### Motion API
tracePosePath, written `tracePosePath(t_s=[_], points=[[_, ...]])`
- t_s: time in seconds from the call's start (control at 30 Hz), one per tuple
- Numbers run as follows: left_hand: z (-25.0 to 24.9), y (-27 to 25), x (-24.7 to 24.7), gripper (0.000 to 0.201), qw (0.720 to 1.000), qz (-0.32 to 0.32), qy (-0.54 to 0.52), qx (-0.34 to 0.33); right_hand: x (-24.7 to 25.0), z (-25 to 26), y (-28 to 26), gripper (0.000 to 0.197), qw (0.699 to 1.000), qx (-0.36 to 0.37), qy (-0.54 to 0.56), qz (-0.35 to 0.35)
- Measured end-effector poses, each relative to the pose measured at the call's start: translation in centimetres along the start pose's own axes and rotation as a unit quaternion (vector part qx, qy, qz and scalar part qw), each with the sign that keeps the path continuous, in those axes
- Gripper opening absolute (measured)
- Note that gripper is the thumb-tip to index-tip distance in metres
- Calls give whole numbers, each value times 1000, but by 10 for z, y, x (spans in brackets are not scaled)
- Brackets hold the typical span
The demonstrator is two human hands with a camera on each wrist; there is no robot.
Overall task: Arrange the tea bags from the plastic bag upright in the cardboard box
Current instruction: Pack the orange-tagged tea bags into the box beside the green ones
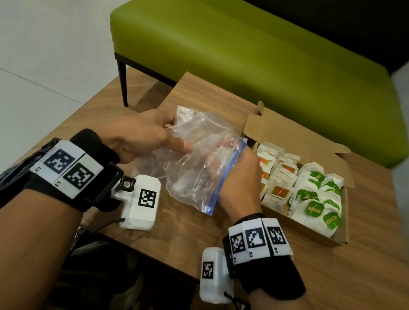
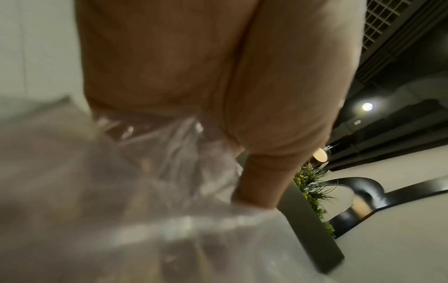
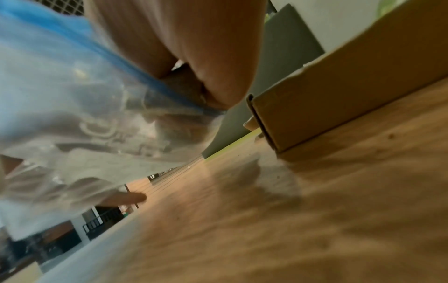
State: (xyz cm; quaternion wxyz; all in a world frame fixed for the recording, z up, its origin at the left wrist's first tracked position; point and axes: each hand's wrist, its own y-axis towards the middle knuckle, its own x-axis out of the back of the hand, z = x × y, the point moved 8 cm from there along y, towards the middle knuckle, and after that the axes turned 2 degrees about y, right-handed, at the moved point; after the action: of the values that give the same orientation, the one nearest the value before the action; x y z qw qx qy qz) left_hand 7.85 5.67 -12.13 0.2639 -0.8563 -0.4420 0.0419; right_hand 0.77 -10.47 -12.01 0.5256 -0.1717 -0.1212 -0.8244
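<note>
A clear plastic bag (image 1: 197,159) with a blue zip strip (image 1: 226,178) is held just above the wooden table (image 1: 285,278). My left hand (image 1: 171,135) pinches its crumpled closed end. My right hand (image 1: 239,169) grips the zip mouth, fingers showing through the plastic inside and thumb outside. In the wrist views the bag (image 2: 169,191) (image 3: 72,124) is blurred and I see no tea bag in it. Right of the bag stands the open cardboard box (image 1: 297,135) (image 3: 339,92). It holds rows of orange-label tea bags (image 1: 280,176) and green-tag tea bags (image 1: 318,199).
A green bench (image 1: 243,52) stands behind the table, close to the box's raised back flap. The table's left edge runs near my left forearm. Bare wood lies in front of the box and under the bag.
</note>
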Motion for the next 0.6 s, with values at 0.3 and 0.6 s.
tracePosePath(t_s=[0.3,0.6], points=[[-7,6,20,39,988,-130,21,-75,18,13,-8,10,999,18,-8,-32],[-10,10,27,65,944,-224,234,-63,59,9,-4,17,952,-74,274,-115]])
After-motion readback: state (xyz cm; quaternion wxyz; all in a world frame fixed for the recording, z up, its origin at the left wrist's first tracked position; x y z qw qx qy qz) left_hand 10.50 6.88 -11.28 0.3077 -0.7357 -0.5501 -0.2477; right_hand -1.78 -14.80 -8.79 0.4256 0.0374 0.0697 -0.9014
